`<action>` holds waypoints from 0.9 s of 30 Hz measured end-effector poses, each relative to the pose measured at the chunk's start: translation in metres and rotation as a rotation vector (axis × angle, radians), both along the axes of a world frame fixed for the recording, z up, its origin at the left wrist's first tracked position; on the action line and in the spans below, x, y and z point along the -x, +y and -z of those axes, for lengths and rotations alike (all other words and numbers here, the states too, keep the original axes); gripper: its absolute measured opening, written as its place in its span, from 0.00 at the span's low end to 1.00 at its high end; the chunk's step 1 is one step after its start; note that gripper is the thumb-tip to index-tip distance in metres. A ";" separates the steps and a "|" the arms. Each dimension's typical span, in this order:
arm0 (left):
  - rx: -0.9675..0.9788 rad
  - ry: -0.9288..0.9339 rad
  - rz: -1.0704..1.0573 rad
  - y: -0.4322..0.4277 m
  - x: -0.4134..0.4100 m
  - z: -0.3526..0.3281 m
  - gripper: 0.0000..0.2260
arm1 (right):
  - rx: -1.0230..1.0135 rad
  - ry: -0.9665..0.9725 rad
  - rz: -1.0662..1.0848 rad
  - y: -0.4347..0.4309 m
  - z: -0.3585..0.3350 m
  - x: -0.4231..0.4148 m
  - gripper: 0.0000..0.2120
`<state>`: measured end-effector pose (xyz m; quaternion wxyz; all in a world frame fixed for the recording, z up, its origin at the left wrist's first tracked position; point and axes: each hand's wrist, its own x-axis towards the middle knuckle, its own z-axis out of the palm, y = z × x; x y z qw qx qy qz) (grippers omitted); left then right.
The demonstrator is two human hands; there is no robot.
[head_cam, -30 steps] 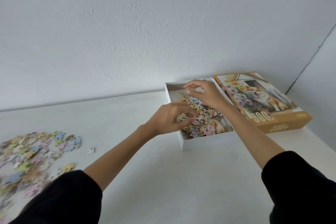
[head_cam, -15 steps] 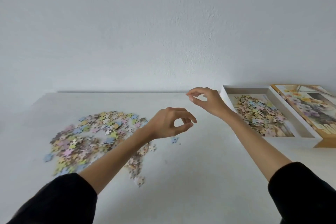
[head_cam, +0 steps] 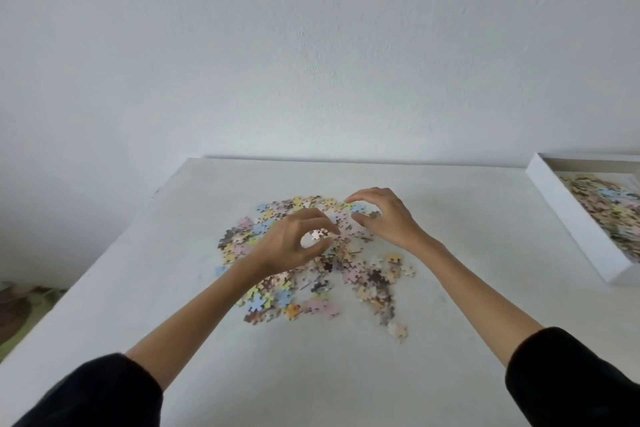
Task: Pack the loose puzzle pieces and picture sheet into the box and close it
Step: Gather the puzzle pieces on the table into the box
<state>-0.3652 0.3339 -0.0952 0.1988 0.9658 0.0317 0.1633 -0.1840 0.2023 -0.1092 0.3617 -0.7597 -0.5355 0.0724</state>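
Above scattered cardboard puzzle pieces, left hand, right hand, curled, hovering.

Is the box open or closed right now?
Open. The box at the right edge has no lid on it, and loose puzzle pieces show inside.

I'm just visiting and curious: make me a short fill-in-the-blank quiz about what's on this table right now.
1. Both hands, the left hand and the right hand, hover over a pile of loose puzzle ____.
2. The box sits at the table's ____ edge.
3. The box already holds pieces and its lid is ____.
4. The person's sleeves are ____ in colour.

Missing words: pieces; right; off; black
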 end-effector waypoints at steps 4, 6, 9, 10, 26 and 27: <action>-0.006 0.070 -0.261 0.045 0.030 0.023 0.17 | 0.214 -0.045 0.064 0.026 0.015 0.014 0.26; -0.001 0.139 -0.332 0.059 0.041 0.033 0.21 | 0.344 -0.104 0.058 0.033 0.023 0.019 0.29; -0.018 0.188 -0.328 0.060 0.047 0.043 0.30 | 0.390 -0.204 0.020 0.037 0.032 0.029 0.28; -0.004 0.177 -0.299 0.057 0.045 0.044 0.32 | 0.373 -0.208 -0.001 0.037 0.033 0.032 0.27; 0.088 0.283 -0.294 0.102 0.004 0.054 0.25 | 0.401 -0.184 -0.054 0.087 0.024 0.027 0.25; 0.071 0.287 -0.275 0.100 0.003 0.055 0.25 | 0.387 -0.187 -0.058 0.085 0.028 0.027 0.25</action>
